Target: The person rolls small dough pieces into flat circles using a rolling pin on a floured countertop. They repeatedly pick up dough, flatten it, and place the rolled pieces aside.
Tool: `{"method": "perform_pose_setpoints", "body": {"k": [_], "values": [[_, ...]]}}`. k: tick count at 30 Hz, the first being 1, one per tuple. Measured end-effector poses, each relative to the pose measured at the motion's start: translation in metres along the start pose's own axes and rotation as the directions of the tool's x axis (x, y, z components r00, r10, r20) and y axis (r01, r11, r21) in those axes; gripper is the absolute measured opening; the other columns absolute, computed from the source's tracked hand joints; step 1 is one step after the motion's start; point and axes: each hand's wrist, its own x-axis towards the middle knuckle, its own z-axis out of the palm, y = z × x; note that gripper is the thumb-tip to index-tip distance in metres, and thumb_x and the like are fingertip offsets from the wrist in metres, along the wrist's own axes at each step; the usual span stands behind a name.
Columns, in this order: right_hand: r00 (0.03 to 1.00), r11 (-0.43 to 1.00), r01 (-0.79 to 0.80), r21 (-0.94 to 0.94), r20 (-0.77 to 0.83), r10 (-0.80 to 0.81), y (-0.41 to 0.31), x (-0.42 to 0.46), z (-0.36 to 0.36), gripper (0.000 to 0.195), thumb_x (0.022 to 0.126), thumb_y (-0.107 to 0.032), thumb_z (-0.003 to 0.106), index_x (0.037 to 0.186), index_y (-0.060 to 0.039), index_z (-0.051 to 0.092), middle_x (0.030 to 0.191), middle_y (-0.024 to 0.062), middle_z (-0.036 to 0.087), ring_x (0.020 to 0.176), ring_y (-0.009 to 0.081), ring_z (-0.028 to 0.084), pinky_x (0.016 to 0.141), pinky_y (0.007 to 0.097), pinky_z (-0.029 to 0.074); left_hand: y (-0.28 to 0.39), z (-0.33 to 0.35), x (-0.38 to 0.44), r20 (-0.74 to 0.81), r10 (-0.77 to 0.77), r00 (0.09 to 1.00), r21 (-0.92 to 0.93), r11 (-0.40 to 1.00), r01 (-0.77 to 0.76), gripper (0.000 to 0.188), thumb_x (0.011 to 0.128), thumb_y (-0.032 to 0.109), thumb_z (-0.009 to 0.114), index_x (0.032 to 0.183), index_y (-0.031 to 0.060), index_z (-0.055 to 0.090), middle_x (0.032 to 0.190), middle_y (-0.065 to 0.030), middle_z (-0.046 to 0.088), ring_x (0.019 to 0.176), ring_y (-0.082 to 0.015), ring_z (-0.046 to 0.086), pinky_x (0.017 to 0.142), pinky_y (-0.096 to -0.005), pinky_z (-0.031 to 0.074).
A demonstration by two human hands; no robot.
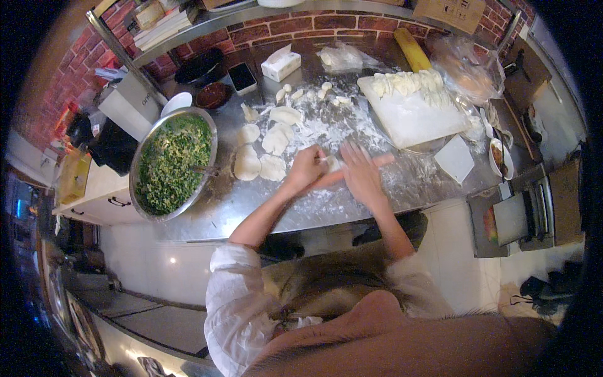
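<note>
My left hand (306, 166) pinches the edge of a small piece of dough (331, 164) on the floured steel table (202, 231). Beside it, my right hand (362, 172) lies over a thin wooden rolling pin (384, 160), fingers stretched forward and slightly blurred. The pin slants under the right palm, and its other end runs below the left hand. To the left of my hands lie several flat rounds of dough (247, 162), some overlapping. Small cut lumps of dough (326, 86) sit farther back in loose flour.
A large steel bowl (213, 141) of chopped green filling (174, 162) stands at the left. At the right, a white board (414, 123) bears a row of dumplings (405, 85). Near it are a white scraper (454, 159) and a small dish (497, 162). A tissue pack (281, 66) sits behind.
</note>
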Motion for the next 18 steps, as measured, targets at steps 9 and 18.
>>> {"method": "perform_pose_setpoints", "body": {"k": [9, 18], "values": [[0.994, 0.993, -0.089, 0.081, 0.065, 0.084, -0.027, -0.059, -0.034, 0.057, 0.101, -0.025, 0.058, 0.151, -0.0005, 0.046, 0.157, 0.0175, 0.046, 0.150, 0.0349, 0.037, 0.123, 0.0483, 0.030, -0.061, 0.004, 0.008, -0.140, -0.222, 0.965, -0.335, 0.928, 0.165, 0.019, 0.088, 0.008, 0.072, 0.100, 0.0000, 0.061, 0.088, -0.0128, 0.070, 0.075, -0.0208, 0.067, 0.063, -0.0340, 0.054], [0.997, 0.991, -0.079, 0.103, -0.008, 0.081, -0.020, -0.075, -0.036, 0.056, 0.099, -0.023, 0.061, 0.150, -0.0019, 0.048, 0.154, 0.0163, 0.051, 0.147, 0.0323, 0.042, 0.124, 0.0459, 0.030, -0.026, -0.019, 0.016, 0.413, -0.276, 0.868, -0.493, 0.733, 0.468, 0.040, 0.080, 0.004, 0.080, 0.117, -0.0066, 0.068, 0.091, -0.0100, 0.073, 0.077, -0.0150, 0.067, 0.066, -0.0309, 0.054]]}}
